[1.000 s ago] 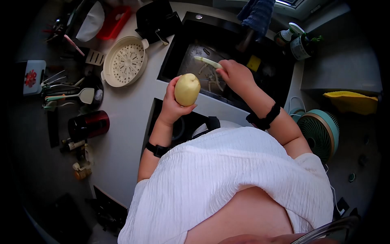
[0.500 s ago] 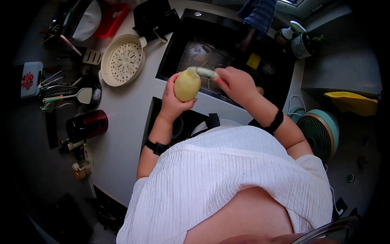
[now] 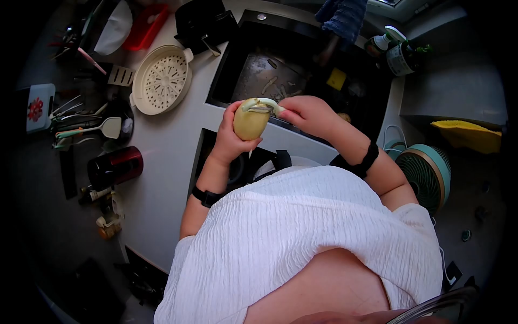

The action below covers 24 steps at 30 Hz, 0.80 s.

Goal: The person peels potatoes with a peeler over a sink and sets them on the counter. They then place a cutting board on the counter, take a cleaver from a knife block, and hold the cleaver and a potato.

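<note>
My left hand (image 3: 231, 141) is wrapped round a large, pale yellow peeled potato (image 3: 249, 125) near the front edge of the sink. In my right hand (image 3: 310, 114) is a pale green and white peeler (image 3: 268, 102), gripped by its handle. Its metal blade lies against the upper right side of the potato. A thin pale strip hangs below the potato by my left fingers. Beyond my hands, several strips of peel (image 3: 270, 85) lie in the black sink (image 3: 226, 81).
A cream perforated basket (image 3: 162, 81) and a black container (image 3: 205, 27) stand left of the sink. Further left are a white-headed spatula (image 3: 110, 128) and a dark red pot (image 3: 116, 167). A yellow sponge (image 3: 336, 79), bottles (image 3: 399, 58) and a green fan (image 3: 426, 175) are on the right.
The peeler has come down and toward me over the potato, with its blade now visible. My right hand has moved slightly left and down. A thin strip now hangs below the potato.
</note>
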### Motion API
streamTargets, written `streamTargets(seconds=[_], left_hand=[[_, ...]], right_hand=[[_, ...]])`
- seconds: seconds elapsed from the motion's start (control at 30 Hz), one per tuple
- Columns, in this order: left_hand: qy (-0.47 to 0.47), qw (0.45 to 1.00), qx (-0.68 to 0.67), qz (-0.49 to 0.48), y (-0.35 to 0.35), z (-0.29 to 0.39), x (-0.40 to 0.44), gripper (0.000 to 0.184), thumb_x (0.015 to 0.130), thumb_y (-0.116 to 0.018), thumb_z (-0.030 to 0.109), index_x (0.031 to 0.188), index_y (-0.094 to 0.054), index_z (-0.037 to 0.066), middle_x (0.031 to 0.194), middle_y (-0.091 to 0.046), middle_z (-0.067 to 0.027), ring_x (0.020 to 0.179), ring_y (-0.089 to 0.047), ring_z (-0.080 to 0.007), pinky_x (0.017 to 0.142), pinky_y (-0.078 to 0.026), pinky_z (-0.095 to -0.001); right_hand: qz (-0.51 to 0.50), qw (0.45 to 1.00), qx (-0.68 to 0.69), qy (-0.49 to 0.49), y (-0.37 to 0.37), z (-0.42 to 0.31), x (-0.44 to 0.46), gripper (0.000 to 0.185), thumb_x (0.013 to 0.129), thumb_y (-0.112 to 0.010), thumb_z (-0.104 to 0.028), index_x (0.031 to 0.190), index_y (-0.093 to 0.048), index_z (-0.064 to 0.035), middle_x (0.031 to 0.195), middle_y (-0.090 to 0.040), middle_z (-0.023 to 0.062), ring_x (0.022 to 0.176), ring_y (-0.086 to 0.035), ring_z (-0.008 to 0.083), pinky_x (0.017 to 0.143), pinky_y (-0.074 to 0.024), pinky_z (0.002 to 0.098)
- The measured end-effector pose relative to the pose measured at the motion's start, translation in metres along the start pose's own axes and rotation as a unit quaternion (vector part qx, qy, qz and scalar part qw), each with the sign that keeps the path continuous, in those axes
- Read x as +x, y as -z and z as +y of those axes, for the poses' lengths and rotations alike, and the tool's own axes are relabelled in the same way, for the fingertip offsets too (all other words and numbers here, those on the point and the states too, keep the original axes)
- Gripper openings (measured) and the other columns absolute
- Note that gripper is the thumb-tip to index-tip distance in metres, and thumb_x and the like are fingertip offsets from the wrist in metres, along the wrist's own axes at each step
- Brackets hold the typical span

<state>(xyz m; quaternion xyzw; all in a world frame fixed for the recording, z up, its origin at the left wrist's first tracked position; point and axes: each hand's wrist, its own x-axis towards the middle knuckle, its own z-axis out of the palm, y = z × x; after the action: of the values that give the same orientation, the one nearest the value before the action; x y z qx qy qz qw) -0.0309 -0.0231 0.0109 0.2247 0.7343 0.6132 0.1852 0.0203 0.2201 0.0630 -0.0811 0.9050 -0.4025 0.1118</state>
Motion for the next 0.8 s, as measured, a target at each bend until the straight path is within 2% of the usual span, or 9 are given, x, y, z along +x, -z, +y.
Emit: streamTargets(seconds=[0.07,0.17,0.2,0.3,0.47,0.6,0.7,0.77,0.8], left_hand=[[0.030,0.999,-0.035,-0.022,0.001,-0.003,-0.003,0.090,0.056,-0.084,0.013,0.133,-0.038,0.007,0.126,-0.052,-0.0090,0.116,-0.051,-0.0214,0.099,-0.042,-0.0340],[0.044,0.994,-0.095,-0.040,-0.001,-0.007,-0.008,0.091,0.056,-0.084,0.013,0.134,-0.038,0.007,0.126,-0.051,-0.0083,0.116,-0.051,-0.0204,0.099,-0.042,-0.0335],[0.050,0.992,-0.105,-0.046,-0.002,-0.005,-0.006,0.092,0.056,-0.084,0.013,0.135,-0.037,0.007,0.126,-0.051,-0.0083,0.117,-0.051,-0.0204,0.099,-0.042,-0.0335],[0.059,0.990,-0.123,-0.040,-0.007,-0.001,-0.001,0.092,0.057,-0.084,0.013,0.135,-0.036,0.007,0.126,-0.051,-0.0082,0.117,-0.050,-0.0202,0.099,-0.042,-0.0336],[0.046,0.989,-0.136,-0.038,-0.008,-0.003,0.008,0.091,0.059,-0.084,0.011,0.136,-0.036,0.008,0.126,-0.050,-0.0080,0.117,-0.050,-0.0198,0.099,-0.042,-0.0332],[0.033,0.993,-0.109,-0.037,-0.008,-0.006,0.009,0.092,0.059,-0.084,0.011,0.137,-0.035,0.008,0.126,-0.050,-0.0078,0.117,-0.050,-0.0195,0.099,-0.043,-0.0335],[0.048,0.991,-0.114,-0.046,-0.006,-0.008,0.010,0.093,0.058,-0.084,0.011,0.137,-0.034,0.009,0.126,-0.050,-0.0074,0.117,-0.050,-0.0195,0.099,-0.042,-0.0336],[0.052,0.987,-0.136,-0.061,-0.003,-0.006,0.006,0.094,0.058,-0.084,0.010,0.137,-0.034,0.009,0.126,-0.050,-0.0071,0.117,-0.050,-0.0195,0.099,-0.042,-0.0337],[0.059,0.985,-0.151,-0.064,-0.004,-0.003,0.005,0.094,0.058,-0.084,0.010,0.137,-0.034,0.009,0.127,-0.050,-0.0071,0.117,-0.050,-0.0195,0.099,-0.042,-0.0336]], right_hand=[[0.013,0.998,-0.062,0.019,0.004,0.008,0.004,0.027,0.094,-0.053,-0.035,0.102,-0.064,-0.0111,0.084,-0.064,0.0104,0.080,-0.062,0.0295,0.069,-0.0488,0.0396],[0.076,0.968,-0.222,-0.087,0.005,0.027,0.012,0.026,0.093,-0.053,-0.035,0.101,-0.063,-0.0125,0.086,-0.063,0.0115,0.083,-0.062,0.0314,0.069,-0.0487,0.0422],[0.110,0.965,-0.199,-0.131,0.008,0.036,0.015,0.025,0.094,-0.052,-0.034,0.101,-0.061,-0.0112,0.087,-0.063,0.0121,0.085,-0.062,0.0332,0.070,-0.0485,0.0433],[0.225,0.964,-0.109,-0.088,0.002,0.044,0.010,0.026,0.094,-0.052,-0.033,0.101,-0.061,-0.0098,0.089,-0.064,0.0126,0.087,-0.061,0.0348,0.071,-0.0486,0.0430],[0.089,0.989,0.117,0.010,0.007,0.023,0.002,0.026,0.094,-0.054,-0.029,0.102,-0.066,-0.0070,0.085,-0.064,0.0109,0.079,-0.061,0.0271,0.070,-0.0474,0.0347],[-0.006,0.995,0.077,0.062,0.000,0.027,-0.001,0.027,0.093,-0.056,-0.030,0.102,-0.066,-0.0079,0.084,-0.066,0.0111,0.078,-0.062,0.0273,0.070,-0.0480,0.0357],[0.014,0.999,0.044,0.027,-0.003,0.033,0.002,0.028,0.093,-0.054,-0.033,0.101,-0.066,-0.0094,0.088,-0.066,0.0118,0.081,-0.063,0.0295,0.071,-0.0487,0.0380],[0.053,0.995,-0.004,-0.080,-0.007,0.057,0.009,0.030,0.094,-0.051,-0.035,0.100,-0.066,-0.0098,0.089,-0.067,0.0134,0.084,-0.063,0.0328,0.072,-0.0491,0.0414],[0.016,0.982,-0.091,-0.163,-0.002,0.063,0.012,0.032,0.094,-0.049,-0.036,0.099,-0.065,-0.0089,0.089,-0.067,0.0145,0.086,-0.063,0.0352,0.073,-0.0491,0.0437]])
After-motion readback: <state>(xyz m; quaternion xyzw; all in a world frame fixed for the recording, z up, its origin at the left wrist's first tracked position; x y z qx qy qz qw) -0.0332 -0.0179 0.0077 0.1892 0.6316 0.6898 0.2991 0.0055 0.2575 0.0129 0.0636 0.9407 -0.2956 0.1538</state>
